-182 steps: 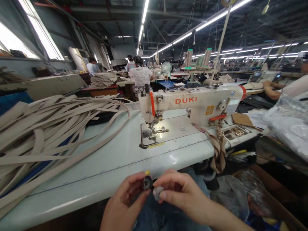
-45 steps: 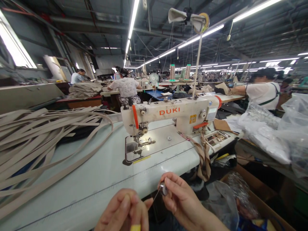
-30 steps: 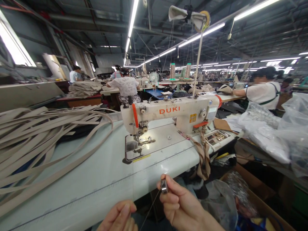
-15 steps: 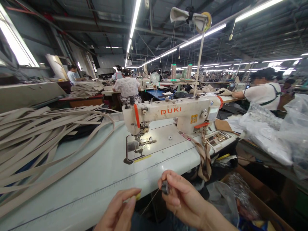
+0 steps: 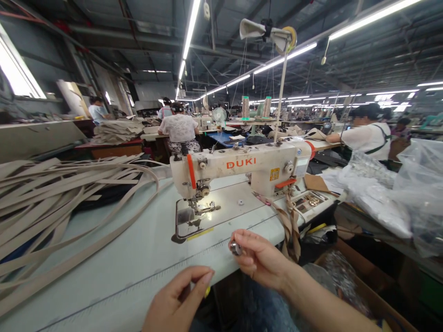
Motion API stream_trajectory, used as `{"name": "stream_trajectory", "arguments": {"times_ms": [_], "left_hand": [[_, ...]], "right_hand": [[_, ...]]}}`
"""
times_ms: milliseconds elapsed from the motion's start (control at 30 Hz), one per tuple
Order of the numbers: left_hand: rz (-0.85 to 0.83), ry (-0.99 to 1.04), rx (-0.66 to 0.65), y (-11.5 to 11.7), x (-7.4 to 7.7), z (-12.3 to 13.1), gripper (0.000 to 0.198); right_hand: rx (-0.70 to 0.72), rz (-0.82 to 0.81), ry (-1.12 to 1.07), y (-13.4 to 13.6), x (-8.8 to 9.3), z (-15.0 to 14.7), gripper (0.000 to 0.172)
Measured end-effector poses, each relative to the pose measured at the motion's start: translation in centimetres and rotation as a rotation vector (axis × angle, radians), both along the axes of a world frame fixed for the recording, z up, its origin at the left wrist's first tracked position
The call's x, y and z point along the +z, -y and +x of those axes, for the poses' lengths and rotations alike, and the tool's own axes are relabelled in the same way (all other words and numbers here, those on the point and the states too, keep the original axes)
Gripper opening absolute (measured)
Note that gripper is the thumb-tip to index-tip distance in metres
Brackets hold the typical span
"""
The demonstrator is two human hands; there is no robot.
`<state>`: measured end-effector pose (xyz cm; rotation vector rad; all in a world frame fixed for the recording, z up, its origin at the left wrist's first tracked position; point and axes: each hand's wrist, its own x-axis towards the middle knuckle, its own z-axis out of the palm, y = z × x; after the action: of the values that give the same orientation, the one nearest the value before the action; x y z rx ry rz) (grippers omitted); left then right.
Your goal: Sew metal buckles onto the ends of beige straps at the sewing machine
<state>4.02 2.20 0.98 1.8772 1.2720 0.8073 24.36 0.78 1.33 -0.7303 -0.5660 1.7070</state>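
My right hand (image 5: 258, 258) is closed on a small round shiny metal bobbin case (image 5: 236, 248), held between thumb and fingers above the table's front edge. Lower and to the left, my left hand (image 5: 183, 295) pinches thumb against forefinger. A small yellow piece (image 5: 207, 291) shows under its fingertips; most of it is hidden, so its kind is unclear. Beyond both hands stands the white sewing machine (image 5: 242, 161), its needle and presser foot (image 5: 197, 205) over the metal plate. A small round white-and-grey piece (image 5: 241, 202) lies on the machine bed.
Long beige straps (image 5: 104, 184) cover the table's left side. Tan strips (image 5: 290, 226) hang over the front edge at right, beside a tray (image 5: 308, 203) of metal fittings. Clear plastic bags (image 5: 374, 184) are piled farther right. Several people sit at other machines.
My right hand has risen slightly with the bobbin case, above the table edge. My left hand has moved a little right, nearer to it. The thread below the right hand no longer shows.
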Motion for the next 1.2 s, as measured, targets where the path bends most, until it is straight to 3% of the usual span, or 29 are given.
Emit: {"name": "stream_trajectory", "arguments": {"times_ms": [67, 133, 233, 367, 533, 700, 900, 967, 1067, 1200], "left_hand": [[0.05, -0.086, 0.061, -1.5, 0.4, 0.5, 0.031], [0.101, -0.175, 0.085, -3.1, 0.9, 1.2, 0.03], [0.174, -0.292, 0.048, -5.2, 0.9, 2.3, 0.026], [0.264, -0.401, -0.015, -7.3, -0.4, 3.4, 0.023], [0.311, -0.328, -0.014, -8.3, -2.1, 3.2, 0.026], [0.279, -0.257, 0.0, -8.4, -2.3, 2.9, 0.026], [0.344, -0.234, -0.023, -8.4, -2.5, 2.8, 0.025], [0.362, -0.219, -0.017, -8.5, -2.8, 2.8, 0.024], [0.402, -0.184, -0.01, -8.7, -3.3, 2.6, 0.025], [0.435, -0.154, -0.017, -9.2, -4.1, 2.1, 0.026]], "right_hand": [[-0.056, 0.027, 0.289, -2.0, -0.1, 0.6, 0.032], [-0.068, 0.088, 0.763, -4.2, -0.2, 1.4, 0.018], [-0.015, 0.164, 1.309, -6.7, -0.3, 2.4, 0.008], [-0.044, 0.28, 1.62, -8.3, -0.1, 3.5, 0.004], [-0.016, 0.307, 1.898, -10.2, 1.3, 6.1, 0.016], [0.034, 0.304, 2.041, -13.0, 1.9, 8.1, 0.03], [0.172, 0.426, 2.034, -13.7, 2.5, 7.0, 0.01], [0.17, 0.496, 1.998, -13.0, 4.1, 6.8, 0.009], [0.116, 0.591, 1.827, -12.1, 8.0, 7.6, 0.014], [-0.11, 0.611, 1.522, -13.0, 14.2, 10.0, 0.009]]}}
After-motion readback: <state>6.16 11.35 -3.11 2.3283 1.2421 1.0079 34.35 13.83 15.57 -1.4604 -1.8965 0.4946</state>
